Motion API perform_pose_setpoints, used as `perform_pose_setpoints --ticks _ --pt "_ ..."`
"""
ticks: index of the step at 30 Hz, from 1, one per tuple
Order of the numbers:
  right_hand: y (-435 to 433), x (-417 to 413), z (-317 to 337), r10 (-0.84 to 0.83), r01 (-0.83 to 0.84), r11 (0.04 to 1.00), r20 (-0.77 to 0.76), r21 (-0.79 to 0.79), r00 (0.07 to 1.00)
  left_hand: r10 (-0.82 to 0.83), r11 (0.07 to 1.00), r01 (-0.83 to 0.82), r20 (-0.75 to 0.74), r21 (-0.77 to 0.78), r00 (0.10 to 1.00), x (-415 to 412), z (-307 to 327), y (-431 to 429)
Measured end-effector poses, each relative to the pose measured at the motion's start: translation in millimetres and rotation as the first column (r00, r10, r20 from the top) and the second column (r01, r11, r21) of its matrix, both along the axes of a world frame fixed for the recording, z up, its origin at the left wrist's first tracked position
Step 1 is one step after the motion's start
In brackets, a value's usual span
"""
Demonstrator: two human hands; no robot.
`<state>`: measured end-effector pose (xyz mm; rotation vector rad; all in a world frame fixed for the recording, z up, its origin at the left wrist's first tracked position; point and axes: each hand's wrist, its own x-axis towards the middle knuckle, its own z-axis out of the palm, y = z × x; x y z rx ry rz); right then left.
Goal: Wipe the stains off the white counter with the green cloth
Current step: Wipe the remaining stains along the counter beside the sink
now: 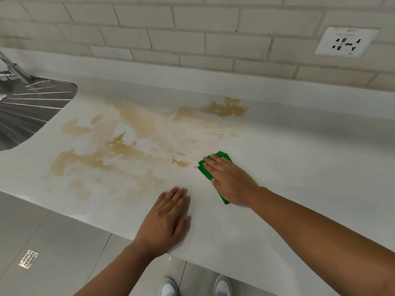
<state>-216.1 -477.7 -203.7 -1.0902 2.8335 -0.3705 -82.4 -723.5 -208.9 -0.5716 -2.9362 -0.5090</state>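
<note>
on the white counter point(299, 159), right of its middle, the right hand point(232, 181) lies flat on the green cloth point(222, 155), fingers straight and close together, pressing the cloth down onto the surface. the cloth shows past the fingertips and again as a small green corner under the heel of the palm; the hand covers most of it. the cloth sits just at the right edge of the stains point(132, 146), near a small tan blotch off its left side.

the stains are tan and brownish smears spread across the middle of the counter, from near the sink point(27, 112) on the left to a darker patch close to the back ledge. some parts are thick in colour, others thin and streaky with white showing through.

the left hand point(168, 218) rests palm down on bare counter near the front edge, fingers straight and together, holding nothing. it is apart from the cloth, lower and to its left.

behind the counter runs a tiled wall point(192, 22) with a white socket point(346, 41) at upper right. a tap point(15, 70) stands over the sink. below the counter edge are the grey floor point(64, 242), a metal drain point(28, 258) and two pale shoes point(222, 286).
</note>
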Motion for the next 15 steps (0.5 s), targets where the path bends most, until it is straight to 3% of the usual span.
perform_pose_setpoints --ticks 5,9,15 --pt "40.9 -8.7 1.5 -0.131 0.131 0.991 -0.009 0.009 0.991 0.085 0.996 -0.085 -0.002 0.010 0.996 3.8 -3.2 -1.6" --pt "19.6 -28.4 2.5 -0.262 0.263 0.964 -0.034 0.050 0.965 0.097 0.995 -0.097 -0.002 0.017 0.995 3.5 -5.4 -0.8" --pt "-40.1 -28.5 3.9 -0.180 0.180 0.982 -0.005 0.049 0.984 0.106 0.994 -0.106 0.003 0.006 0.994 5.6 -4.2 -1.3"
